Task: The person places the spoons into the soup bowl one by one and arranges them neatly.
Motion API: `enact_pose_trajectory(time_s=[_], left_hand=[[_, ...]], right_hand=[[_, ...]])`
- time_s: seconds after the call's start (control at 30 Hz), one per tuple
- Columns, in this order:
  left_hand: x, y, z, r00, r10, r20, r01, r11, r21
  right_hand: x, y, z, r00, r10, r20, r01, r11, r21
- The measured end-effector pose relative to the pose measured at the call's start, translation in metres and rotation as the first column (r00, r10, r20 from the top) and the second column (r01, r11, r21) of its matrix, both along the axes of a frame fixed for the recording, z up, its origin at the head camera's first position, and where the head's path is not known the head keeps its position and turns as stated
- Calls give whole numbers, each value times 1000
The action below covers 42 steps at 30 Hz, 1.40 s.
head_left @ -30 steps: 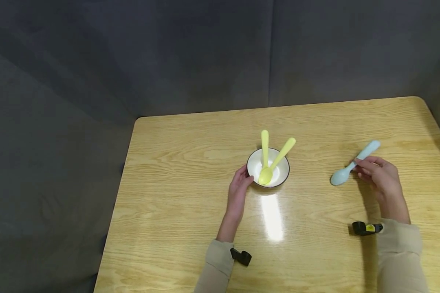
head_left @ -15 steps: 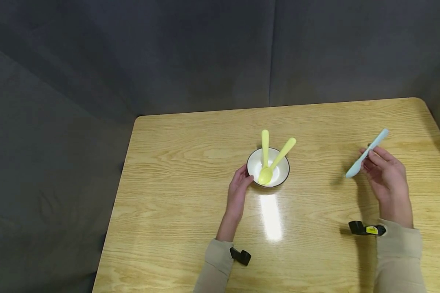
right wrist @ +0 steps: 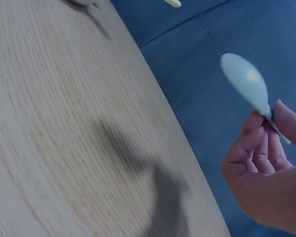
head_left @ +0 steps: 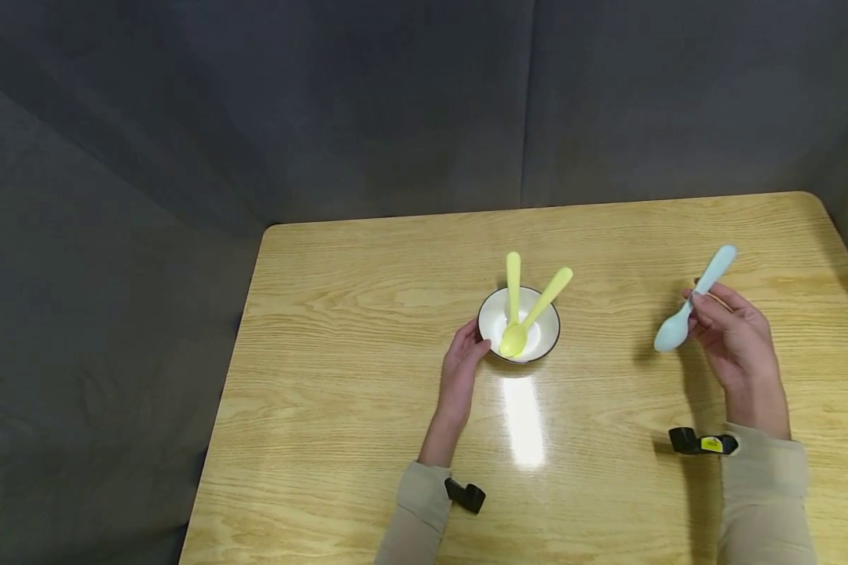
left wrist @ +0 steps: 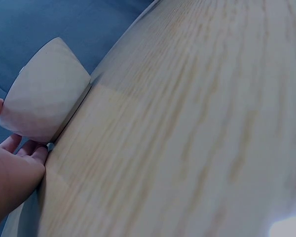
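Observation:
A white bowl (head_left: 495, 314) with a dark rim stands on the table, with two yellow spoons leaning in it: one spoon (head_left: 513, 284) points away, the other spoon (head_left: 550, 298) slants to the right. My left hand (head_left: 458, 373) grips the bowl's left side, thumb at the rim; in the left wrist view its fingers reach the bowl's foot. Off to the right, my right hand (head_left: 742, 341) pinches a light blue spoon (head_left: 673, 333) near the neck, between thumb and fingers. This spoon is raised above the table, and the right wrist view shows the rounded back of its head (right wrist: 244, 81).
The wooden table (head_left: 339, 329) has rounded far corners. A dark cloth (head_left: 396, 110) hangs behind it and along its left side. Glare (head_left: 524, 424) shines on the wood in front of the bowl. Each cuff carries a small black camera.
My right hand has lifted the light blue spoon off the table, turned it edge-on, then turned it back and shifted slightly left. The left hand and the bowl have stayed in place.

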<state>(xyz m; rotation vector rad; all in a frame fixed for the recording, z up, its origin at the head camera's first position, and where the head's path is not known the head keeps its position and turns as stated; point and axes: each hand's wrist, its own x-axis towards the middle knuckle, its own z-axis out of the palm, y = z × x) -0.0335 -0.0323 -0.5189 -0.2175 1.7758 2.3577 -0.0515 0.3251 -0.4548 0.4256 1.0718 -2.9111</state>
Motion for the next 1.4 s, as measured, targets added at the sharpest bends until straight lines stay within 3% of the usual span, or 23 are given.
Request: enact_pose_trajectory(time_s=[0.13, 0.27, 0.43, 0.7, 0.93, 1.17, 1.4], left_hand=[[0, 0, 0, 1000, 1, -4, -1, 1000, 0], [0, 0, 0, 1000, 0, -5, 0, 1000, -1], [0, 0, 1, 1000, -1, -2, 1, 1000, -6], [0, 1, 0, 1000, 1, 1, -1, 1000, -8], [0, 0, -2, 1000, -4, -5, 4, 1000, -7], [-1, 0, -2, 1000, -3, -3, 3, 1000, -9], [-2, 0, -3, 1000, 4, -2, -4, 1000, 0]], right_hand=[[0, -4, 4, 1000, -2, 12, 1, 992, 126], [-1, -7, 8, 998, -1, 59, -14, 966, 258], [0, -10, 11, 999, 13, 50, -27, 952, 304], [-2, -16, 11, 1000, 15, -15, -10, 967, 255], [-1, -16, 11, 996, 1, -93, 7, 996, 89], [-3, -16, 11, 987, 7, -159, -9, 1000, -14], [-5, -14, 11, 996, 32, -81, -25, 996, 83]])
